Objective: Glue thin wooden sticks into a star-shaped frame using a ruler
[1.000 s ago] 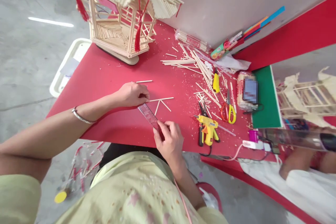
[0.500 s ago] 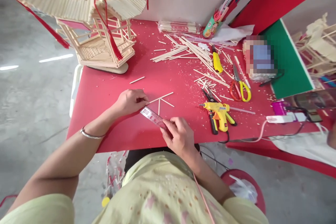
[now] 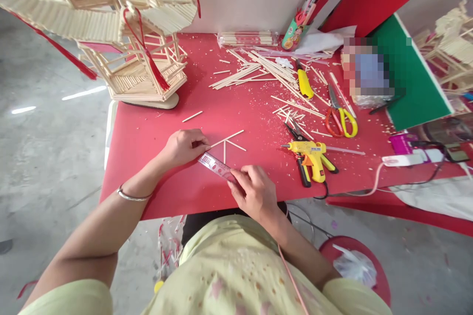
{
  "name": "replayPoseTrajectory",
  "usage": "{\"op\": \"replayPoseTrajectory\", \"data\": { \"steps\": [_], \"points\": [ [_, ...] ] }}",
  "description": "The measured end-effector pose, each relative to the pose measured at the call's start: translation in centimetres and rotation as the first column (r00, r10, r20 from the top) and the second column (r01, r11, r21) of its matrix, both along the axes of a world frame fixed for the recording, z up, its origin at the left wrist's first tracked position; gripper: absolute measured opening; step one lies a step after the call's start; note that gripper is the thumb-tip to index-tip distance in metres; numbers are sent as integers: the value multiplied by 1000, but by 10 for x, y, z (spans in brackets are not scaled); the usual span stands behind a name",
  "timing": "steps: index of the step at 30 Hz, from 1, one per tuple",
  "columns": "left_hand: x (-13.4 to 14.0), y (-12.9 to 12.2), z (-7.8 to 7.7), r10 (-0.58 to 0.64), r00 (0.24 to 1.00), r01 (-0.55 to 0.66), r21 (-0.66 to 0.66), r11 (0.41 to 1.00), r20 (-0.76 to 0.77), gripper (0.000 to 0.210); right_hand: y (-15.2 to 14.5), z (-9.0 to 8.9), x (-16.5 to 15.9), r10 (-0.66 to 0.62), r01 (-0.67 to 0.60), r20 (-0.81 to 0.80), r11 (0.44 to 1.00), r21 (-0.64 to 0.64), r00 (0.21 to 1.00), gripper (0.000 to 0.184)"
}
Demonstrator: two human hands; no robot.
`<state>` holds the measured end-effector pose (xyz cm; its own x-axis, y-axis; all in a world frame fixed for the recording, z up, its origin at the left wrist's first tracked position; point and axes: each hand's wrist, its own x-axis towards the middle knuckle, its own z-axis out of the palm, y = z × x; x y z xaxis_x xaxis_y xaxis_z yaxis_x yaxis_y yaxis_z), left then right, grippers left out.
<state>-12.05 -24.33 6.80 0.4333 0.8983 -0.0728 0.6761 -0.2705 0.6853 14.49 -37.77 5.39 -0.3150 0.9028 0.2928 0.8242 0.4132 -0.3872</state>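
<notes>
1. Fingers of the left hand [image 3: 187,148] pinch one end of a branched figure of thin, pale wooden sticks [image 3: 231,138], just beyond the clear, red-marked plastic ruler [image 3: 215,165].
2. Fingers of the right hand [image 3: 254,191] clamp the ruler's right end, over the red desk [image 3: 148,125].
3. The sticks look light, stiff, easily snapped: best held along the longest one. The smooth ruler may slip; grip its edges.
4. Against a second ago, the view has turned; both grips and the ruler's angle to the sticks look nearly unchanged.

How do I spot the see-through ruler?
Start at the big red table and find the person's bare right hand near its front edge. That hand holds the flat, clear plastic ruler. Unlike the thin pale wooden sticks beside it, it's wide, see-through and printed.
</notes>
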Motion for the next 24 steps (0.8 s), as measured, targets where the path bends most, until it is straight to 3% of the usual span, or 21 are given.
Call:
{"op": "replayPoseTrajectory", "data": {
  "steps": [24],
  "points": [
    [0,-1,0,22,1000,-22,-18,1000,-12,23,0,-1,0,5,-5,-10,1000,-7,1000,26]
  ]
}}
